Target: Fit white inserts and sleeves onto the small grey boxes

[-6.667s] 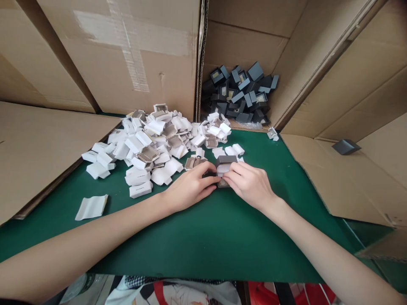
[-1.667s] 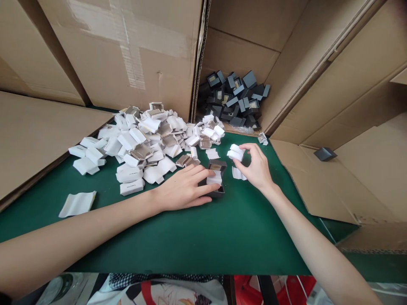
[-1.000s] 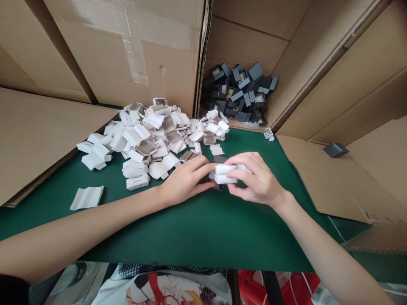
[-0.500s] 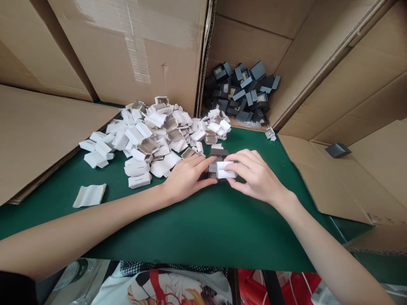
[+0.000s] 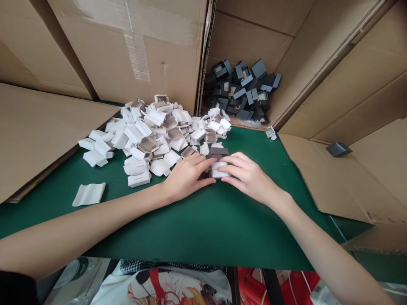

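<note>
On the green table stands a small black box [image 5: 220, 151], its near part between my two hands. My left hand [image 5: 188, 173] holds the box from the left, thumb at the near side and fingers over the farther part. A folded white paper insert [image 5: 218, 170] lies in the box's near opening. With fingers and thumb closed on this insert, my right hand [image 5: 246, 173] comes in from the right. My fingers partly hide both the box and the insert. Just beyond the left hand is a heap of folded white paper inserts [image 5: 152, 135].
Several black boxes [image 5: 244, 91] are piled in an upright cardboard carton [image 5: 251, 25] at the back. One more black box [image 5: 338, 149] rests on a cardboard flap [image 5: 318, 169] at right. A flat white piece [image 5: 89, 194] lies at left; a small loose insert [image 5: 271, 133] is near the carton.
My right hand has shifted slightly left, and the white insert it holds has moved left and down into the black box. The left hand stays on the box.
</note>
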Available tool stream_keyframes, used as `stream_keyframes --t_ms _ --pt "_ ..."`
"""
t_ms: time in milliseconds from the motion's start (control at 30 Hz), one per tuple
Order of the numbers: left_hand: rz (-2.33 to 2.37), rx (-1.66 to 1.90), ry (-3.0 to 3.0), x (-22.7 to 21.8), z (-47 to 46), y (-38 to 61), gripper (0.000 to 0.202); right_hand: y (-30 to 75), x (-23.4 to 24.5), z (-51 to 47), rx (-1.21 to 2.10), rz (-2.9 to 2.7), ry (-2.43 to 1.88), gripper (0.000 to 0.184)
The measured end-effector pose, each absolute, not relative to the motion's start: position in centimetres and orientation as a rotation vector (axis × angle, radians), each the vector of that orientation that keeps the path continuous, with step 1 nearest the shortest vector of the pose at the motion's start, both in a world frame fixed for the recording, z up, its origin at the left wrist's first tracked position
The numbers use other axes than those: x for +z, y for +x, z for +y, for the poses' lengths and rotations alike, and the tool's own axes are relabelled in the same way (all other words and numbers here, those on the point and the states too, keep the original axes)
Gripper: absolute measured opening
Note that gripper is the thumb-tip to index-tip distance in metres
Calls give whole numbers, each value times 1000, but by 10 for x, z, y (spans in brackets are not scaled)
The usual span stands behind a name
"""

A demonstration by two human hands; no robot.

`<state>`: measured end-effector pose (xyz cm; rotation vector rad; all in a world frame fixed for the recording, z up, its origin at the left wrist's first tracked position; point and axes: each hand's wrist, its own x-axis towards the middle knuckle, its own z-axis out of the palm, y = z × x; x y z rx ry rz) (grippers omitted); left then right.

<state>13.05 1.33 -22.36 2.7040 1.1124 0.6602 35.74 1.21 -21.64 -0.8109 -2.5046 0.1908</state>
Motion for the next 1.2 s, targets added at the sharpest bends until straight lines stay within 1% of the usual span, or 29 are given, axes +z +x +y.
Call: stream_keyframes --t_ms 200,433,733,967,1100,1133,1200 --pt "1119 644 2652 -223 14 130 46 356 -215 12 254 -2475 -817 23" --pt "1120 592 2628 -224 17 130 47 356 -216 13 328 -2467 -828 34" --pt "1059 628 2591 -224 21 129 50 347 -228 10 351 -2400 -843 31" --pt "1100 667 2552 -223 21 129 43 345 -237 9 261 -2282 -883 29" --pt "1128 680 2531 -222 19 130 39 345 -237 8 219 -2190 -888 32" --pt "1134 677 2529 -222 18 130 38 345 -236 8 215 -2163 -892 31" --pt "1147 668 2526 -222 18 130 38 346 -235 7 213 -2107 -927 23"
